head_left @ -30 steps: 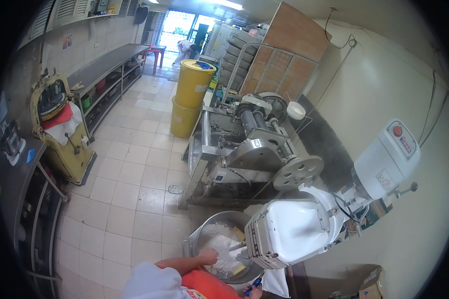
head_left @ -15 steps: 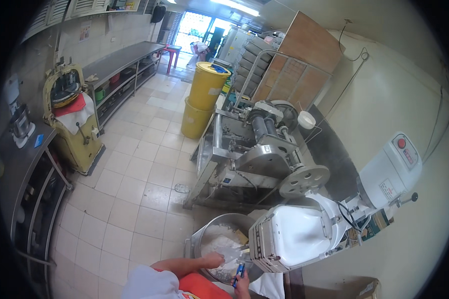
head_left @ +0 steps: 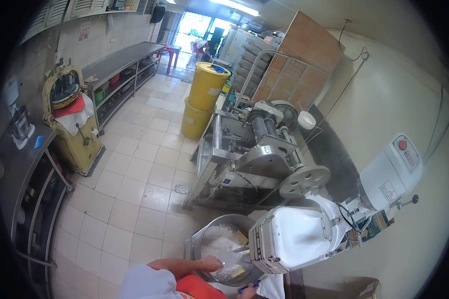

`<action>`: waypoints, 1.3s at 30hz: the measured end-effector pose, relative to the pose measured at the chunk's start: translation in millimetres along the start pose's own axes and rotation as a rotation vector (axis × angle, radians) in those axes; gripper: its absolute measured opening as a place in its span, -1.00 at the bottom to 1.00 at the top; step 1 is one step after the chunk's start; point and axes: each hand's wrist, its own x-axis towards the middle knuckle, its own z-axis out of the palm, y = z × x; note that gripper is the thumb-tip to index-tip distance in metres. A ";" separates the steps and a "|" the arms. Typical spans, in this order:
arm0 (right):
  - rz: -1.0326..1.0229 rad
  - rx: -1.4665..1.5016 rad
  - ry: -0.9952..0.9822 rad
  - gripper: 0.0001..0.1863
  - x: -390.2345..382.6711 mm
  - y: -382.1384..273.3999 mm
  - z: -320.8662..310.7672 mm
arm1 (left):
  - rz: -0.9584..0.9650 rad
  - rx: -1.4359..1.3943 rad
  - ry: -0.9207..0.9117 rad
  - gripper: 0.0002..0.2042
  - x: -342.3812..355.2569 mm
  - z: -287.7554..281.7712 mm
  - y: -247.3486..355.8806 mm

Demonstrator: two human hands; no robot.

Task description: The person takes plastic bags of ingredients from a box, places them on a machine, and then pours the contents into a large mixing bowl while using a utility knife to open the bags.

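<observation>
The left hand (head_left: pixel 210 262) reaches into the steel mixing bowl (head_left: pixel 204 238) from its lower rim, the forearm crossing in from the lower left. Its grip closes on a clear plastic bag (head_left: pixel 228 264) — the fingers are curled over the bag's edge, and the bag hangs inside the bowl just right of the grip. White flour (head_left: pixel 219 244) lies heaped in the bowl directly above the grip, and a yellowish block (head_left: pixel 238 272) sits against the bowl wall right of and slightly below it.

The right hand (head_left: pixel 245 292) shows only partly at the lower edge of the view, below and to the right of the left grip. It carries a blue pen-like object (head_left: pixel 248 286); whether the fingers are fully closed on it cannot be told, since most of the hand is cut off.

The white mixer head (head_left: pixel 297 236) stands just right of the bowl, its guard overhanging the bowl rim. Further up from the grip stands a steel dough-rolling machine (head_left: pixel 257 154), with two stacked yellow drums (head_left: pixel 204 99) beyond it. Well to the left, across the tiled floor (head_left: pixel 134 174), stands a yellow machine (head_left: pixel 72 124) draped with cloth — beside a steel table (head_left: pixel 114 62).
</observation>
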 end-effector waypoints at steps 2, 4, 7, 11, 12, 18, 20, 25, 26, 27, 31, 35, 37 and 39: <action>-0.013 0.033 -0.110 -0.62 -13.8 -28.0 26.8 | 0.109 -0.029 0.000 -0.89 -3.1 -5.5 13.4; -0.051 0.027 -0.219 -0.61 -21.5 -43.6 45.8 | 0.109 -0.021 0.010 -0.88 -4.3 6.2 14.4; -0.061 0.037 -0.206 -0.60 -28.4 -55.2 48.0 | 0.059 -0.029 0.021 -0.88 -1.1 -5.3 15.6; -0.049 0.017 -0.056 -0.59 -21.7 -52.5 23.5 | -0.112 -0.101 0.054 -0.83 -0.1 -17.6 10.3; -0.047 0.003 0.003 -0.59 -20.7 -47.7 14.3 | -0.237 -0.128 0.022 -0.80 1.7 -19.1 10.6; -0.032 -0.057 0.339 -0.56 -23.1 -16.8 -17.1 | -1.168 -0.954 0.348 -0.72 50.1 42.3 -45.1; -0.052 -0.076 0.319 -0.56 -22.2 -13.0 2.4 | -1.149 -1.888 0.542 -0.80 55.5 85.0 -92.4; -0.198 -0.361 0.155 -0.53 -27.6 -1.0 52.4 | -1.209 -2.508 0.533 -0.84 76.7 112.0 -102.2; -0.240 -0.473 0.121 -0.53 -31.2 -0.5 60.1 | -1.216 -2.581 0.522 -0.84 76.7 114.1 -102.0; -0.277 -0.563 0.098 -0.53 -33.9 -0.5 64.4 | -1.221 -2.653 0.515 -0.84 77.2 113.4 -103.4; -0.324 -0.709 0.048 -0.51 -48.4 -3.2 72.9 | -1.258 -2.658 0.430 -0.84 70.6 114.5 -118.4; -0.099 -0.528 0.148 -0.38 -53.4 5.4 63.0 | -1.038 -2.743 0.150 -0.84 74.3 105.0 -128.8; -0.186 0.157 0.249 -0.63 -36.7 18.2 63.7 | -1.035 -2.692 0.244 -0.83 68.1 94.7 -155.5; 0.012 0.305 0.276 -0.70 -71.6 -37.0 69.4 | -1.273 -2.477 0.258 -0.80 36.5 91.0 -196.1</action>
